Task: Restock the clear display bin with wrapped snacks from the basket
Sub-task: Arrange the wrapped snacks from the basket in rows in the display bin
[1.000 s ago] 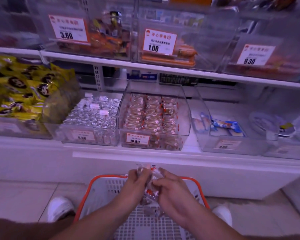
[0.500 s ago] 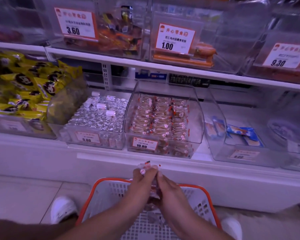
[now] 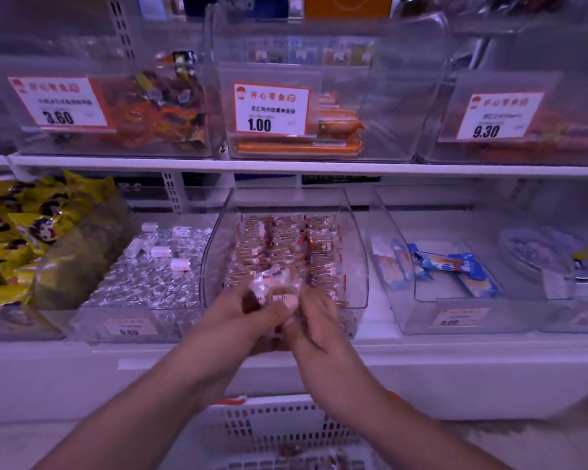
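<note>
Since a moment ago we have lifted both hands from the orange-rimmed white plastic basket (image 3: 279, 432) to the clear plastic display bin (image 3: 355, 262). Our left hand (image 3: 238, 312) and right hand (image 3: 314, 322) curl round a bundle of light, crinkly, slippery clear-wrapped brown snacks (image 3: 274, 288) at its front lip; we judge they are best cupped underneath. Behind them, matching snacks nearly fill the bin.

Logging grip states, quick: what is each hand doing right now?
Left hand: closed on the bunch of clear-wrapped brown snacks.
Right hand: closed on the same bunch, held at the clear display bin.
</note>
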Tool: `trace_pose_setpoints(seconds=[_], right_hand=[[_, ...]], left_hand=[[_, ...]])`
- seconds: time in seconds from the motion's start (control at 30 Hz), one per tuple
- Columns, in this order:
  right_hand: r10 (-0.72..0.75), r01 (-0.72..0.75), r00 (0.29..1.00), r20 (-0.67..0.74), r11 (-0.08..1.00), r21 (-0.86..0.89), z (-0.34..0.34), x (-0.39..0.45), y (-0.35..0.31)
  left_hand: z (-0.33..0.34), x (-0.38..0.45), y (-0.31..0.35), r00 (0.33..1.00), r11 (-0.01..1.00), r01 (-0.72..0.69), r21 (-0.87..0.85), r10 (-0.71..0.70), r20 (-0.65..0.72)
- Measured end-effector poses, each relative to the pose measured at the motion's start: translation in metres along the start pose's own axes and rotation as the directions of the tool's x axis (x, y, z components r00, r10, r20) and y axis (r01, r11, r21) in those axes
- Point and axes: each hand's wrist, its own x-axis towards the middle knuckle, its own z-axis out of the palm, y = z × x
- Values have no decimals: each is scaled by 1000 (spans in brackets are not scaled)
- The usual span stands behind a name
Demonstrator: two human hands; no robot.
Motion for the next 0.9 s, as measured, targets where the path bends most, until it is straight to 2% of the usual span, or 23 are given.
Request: trace_pose_setpoints(seconds=[0.07, 0.13, 0.2, 0.23, 0.27, 0.3, 0.37, 0.43, 0.5, 0.57, 0.67, 0.77, 0.8, 0.83, 0.9], right_hand=[[-25, 26, 999, 40, 999, -29, -18, 19, -3], [11, -15, 998, 56, 998, 67, -40, 36, -5], [62, -61, 998, 1, 981, 186, -67, 50, 0], [101, -83, 992, -69, 970, 228, -80, 56, 5], [157, -116, 976, -151, 961, 251, -93, 60, 11], [216, -148, 946, -241, 952, 268, -104, 63, 18], [272, -173, 878, -394, 947, 270, -119, 64, 32], [285, -184, 856, -432, 948, 260, -123, 64, 43], [255, -180, 867, -427, 961, 209, -121, 61, 48], [213, -159, 880, -424, 974, 159, -118, 57, 53], [182, -159, 890, -417, 983, 90, -115, 51, 59], [173, -161, 883, -436, 985, 64, -116, 49, 61], [176, -166, 880, -441, 984, 62, -116, 49, 61], [176, -166, 879, -442, 984, 63, -115, 49, 61], [172, -162, 882, -439, 985, 59, -114, 49, 62]], left_hand=[[6, 21, 18, 999, 997, -40, 71, 42, -30], [12, 46, 33, 999, 991, -43, 128, 44, -4], [16, 77, 42, 999, 980, -36, 194, 36, 3], [17, 96, 43, 997, 946, -53, 319, 69, -37], [15, 116, 43, 987, 852, -74, 519, 139, -86], [14, 135, 40, 970, 703, -86, 706, 222, -103], [16, 169, 30, 960, 444, -124, 887, 280, -6], [23, 199, 16, 969, 265, -173, 949, 221, 115], [30, 224, 0, 959, 29, -237, 971, 167, 229], [30, 242, -14, 945, -111, -291, 950, 120, 303], [21, 252, -28, 935, -131, -334, 934, 78, 345], [14, 248, -40, 912, -364, -343, 866, 92, 399], [13, 246, -43, 912, -401, -338, 851, 84, 402], [11, 244, -45, 924, -400, -322, 858, 65, 378], [9, 244, -44, 958, -325, -279, 903, -26, 287]])
